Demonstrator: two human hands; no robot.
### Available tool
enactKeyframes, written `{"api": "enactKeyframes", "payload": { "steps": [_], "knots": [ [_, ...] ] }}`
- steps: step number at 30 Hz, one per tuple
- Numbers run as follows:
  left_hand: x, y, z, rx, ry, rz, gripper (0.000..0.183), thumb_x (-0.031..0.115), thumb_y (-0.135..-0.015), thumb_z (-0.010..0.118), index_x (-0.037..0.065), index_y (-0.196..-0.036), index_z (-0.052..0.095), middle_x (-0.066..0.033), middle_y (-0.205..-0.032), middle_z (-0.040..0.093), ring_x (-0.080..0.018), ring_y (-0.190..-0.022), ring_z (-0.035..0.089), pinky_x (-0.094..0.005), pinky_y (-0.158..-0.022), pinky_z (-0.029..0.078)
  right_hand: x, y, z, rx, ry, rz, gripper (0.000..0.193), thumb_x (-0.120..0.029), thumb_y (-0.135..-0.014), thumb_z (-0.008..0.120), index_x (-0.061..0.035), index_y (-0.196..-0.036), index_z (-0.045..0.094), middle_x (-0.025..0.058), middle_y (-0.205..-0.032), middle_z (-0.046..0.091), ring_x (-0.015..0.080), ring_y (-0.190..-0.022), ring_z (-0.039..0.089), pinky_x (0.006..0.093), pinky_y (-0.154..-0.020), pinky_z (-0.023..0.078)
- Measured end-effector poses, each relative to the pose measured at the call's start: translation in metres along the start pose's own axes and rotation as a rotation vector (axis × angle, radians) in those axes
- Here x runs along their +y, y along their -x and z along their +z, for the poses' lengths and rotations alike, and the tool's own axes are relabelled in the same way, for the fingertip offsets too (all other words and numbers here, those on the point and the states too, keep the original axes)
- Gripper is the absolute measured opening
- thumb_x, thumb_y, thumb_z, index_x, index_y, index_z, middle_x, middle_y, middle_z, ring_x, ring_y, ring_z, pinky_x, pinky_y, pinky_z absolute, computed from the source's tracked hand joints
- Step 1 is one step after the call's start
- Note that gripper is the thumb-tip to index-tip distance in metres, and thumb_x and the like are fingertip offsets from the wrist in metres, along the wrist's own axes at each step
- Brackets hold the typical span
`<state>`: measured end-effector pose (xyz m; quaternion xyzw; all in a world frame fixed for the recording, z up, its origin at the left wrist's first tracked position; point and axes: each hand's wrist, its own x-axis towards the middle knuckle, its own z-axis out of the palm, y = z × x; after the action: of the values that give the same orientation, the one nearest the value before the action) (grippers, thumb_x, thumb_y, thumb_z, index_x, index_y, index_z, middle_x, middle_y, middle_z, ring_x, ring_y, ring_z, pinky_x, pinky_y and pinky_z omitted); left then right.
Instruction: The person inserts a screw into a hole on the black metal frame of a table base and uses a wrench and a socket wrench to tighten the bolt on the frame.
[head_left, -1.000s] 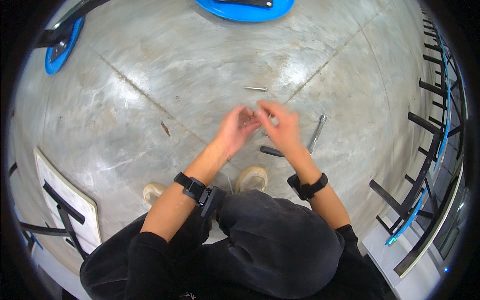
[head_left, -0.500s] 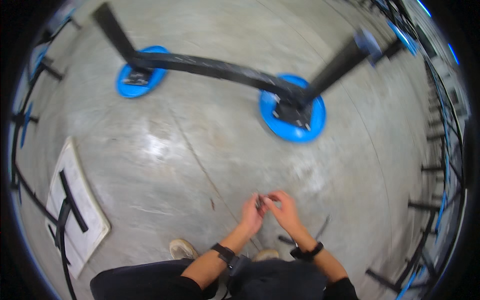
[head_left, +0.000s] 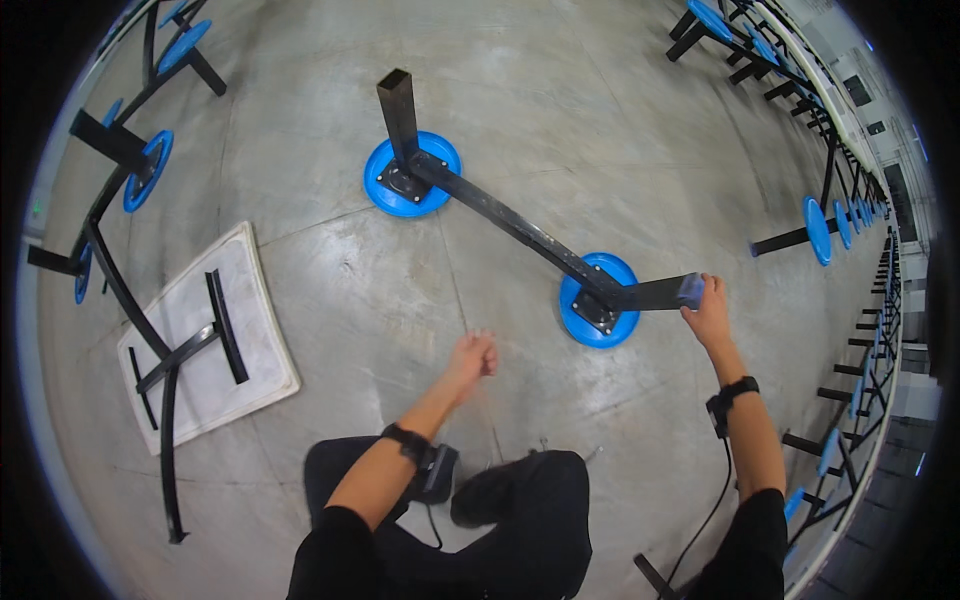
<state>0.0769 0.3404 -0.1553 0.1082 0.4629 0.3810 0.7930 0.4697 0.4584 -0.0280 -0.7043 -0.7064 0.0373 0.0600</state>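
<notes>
The right hand (head_left: pixel 710 315) has its thumb and fingers closed around the free end of the near leg (head_left: pixel 650 294), a black square tube. At this end there is a bluish-grey cover (head_left: pixel 691 290), partly hidden by the fingers. The left hand (head_left: pixel 468 366) is in the air, lower and well apart from the leg. Its fingers are bent inward, but I cannot tell whether they keep something small inside.

From my place I see that each wrist wears a black band; on the left one (head_left: pixel 408 441) sits a thick black box, and from the right one (head_left: pixel 737 390) a thin cable (head_left: pixel 712 510) hangs down. The near leg joins a long black bar (head_left: pixel 510 220), which runs away toward the upper left to the far leg (head_left: pixel 399 115), whose open square end points up. Below each leg lies a round blue seat, one near (head_left: pixel 625 331) and one far (head_left: pixel 432 202), both on the grey floor (head_left: pixel 330 60), and on each a black plate with bolts is fixed.

To the person's left, a white board (head_left: pixel 265 350) with rounded corners lies on the floor, with black bars (head_left: pixel 225 325) over it. Farther away, more black frames with blue seats stand on the left (head_left: pixel 188 44) and on the right (head_left: pixel 817 230).
</notes>
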Motion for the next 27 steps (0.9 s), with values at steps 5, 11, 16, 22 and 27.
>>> {"api": "enactKeyframes", "payload": {
  "steps": [5, 11, 16, 22, 27],
  "knots": [
    [0.111, 0.146, 0.003, 0.215, -0.013, 0.037, 0.014, 0.025, -0.093, 0.046, 0.013, -0.085, 0.045, 0.0015, -0.066, 0.043, -0.01, -0.061, 0.045, -0.0254, -0.053, 0.039, -0.012, 0.017, -0.062, -0.378, 0.052, 0.195, 0.042, -0.015, -0.068, 0.067, -0.0005, -0.106, 0.054, 0.0205, -0.094, 0.059, 0.0331, -0.088, 0.058, 0.0402, -0.078, 0.047],
    [0.218, 0.171, -0.022, 0.386, -0.064, -0.025, 0.024, 0.031, -0.082, 0.058, 0.012, -0.07, 0.05, 0.0038, -0.053, 0.037, -0.0122, -0.049, 0.039, -0.0276, -0.048, 0.035, -0.01, 0.01, -0.069, -0.377, -0.122, 0.303, 0.038, -0.026, -0.071, 0.067, 0.0013, -0.098, 0.06, 0.0167, -0.079, 0.065, 0.027, -0.074, 0.063, 0.0369, -0.067, 0.05],
    [0.344, 0.013, -0.005, 0.875, -1.316, 0.438, 0.043, 0.04, -0.064, 0.073, 0.002, -0.08, 0.059, -0.0178, -0.069, 0.06, -0.0343, -0.066, 0.06, -0.0426, -0.061, 0.046, 0.018, -0.05, -0.028, -0.27, -0.14, 0.64, 0.067, -0.039, -0.068, 0.074, 0.0048, -0.113, 0.052, 0.0244, -0.102, 0.06, 0.0298, -0.091, 0.06, 0.036, -0.076, 0.049],
    [0.463, -0.164, 0.005, 0.985, -1.553, 0.238, 0.06, 0.051, -0.061, 0.074, 0.0, -0.092, 0.063, -0.0192, -0.086, 0.065, -0.0335, -0.084, 0.063, -0.0418, -0.07, 0.049, 0.031, -0.065, 0.004, -0.266, -0.122, 0.867, 0.099, -0.047, -0.056, 0.081, 0.0144, -0.121, 0.038, 0.0281, -0.112, 0.053, 0.035, -0.102, 0.055, 0.0412, -0.089, 0.043],
    [0.483, -0.21, 0.012, 0.699, -1.788, 0.003, 0.053, 0.056, -0.062, 0.07, 0.004, -0.068, 0.066, -0.014, -0.064, 0.065, -0.0281, -0.061, 0.065, -0.0389, -0.054, 0.049, 0.046, -0.059, 0.003, -0.459, -0.532, 1.17, 0.082, -0.043, -0.055, 0.082, 0.0128, -0.107, 0.051, 0.0233, -0.098, 0.061, 0.0304, -0.092, 0.06, 0.0353, -0.082, 0.046]
  ]
}}
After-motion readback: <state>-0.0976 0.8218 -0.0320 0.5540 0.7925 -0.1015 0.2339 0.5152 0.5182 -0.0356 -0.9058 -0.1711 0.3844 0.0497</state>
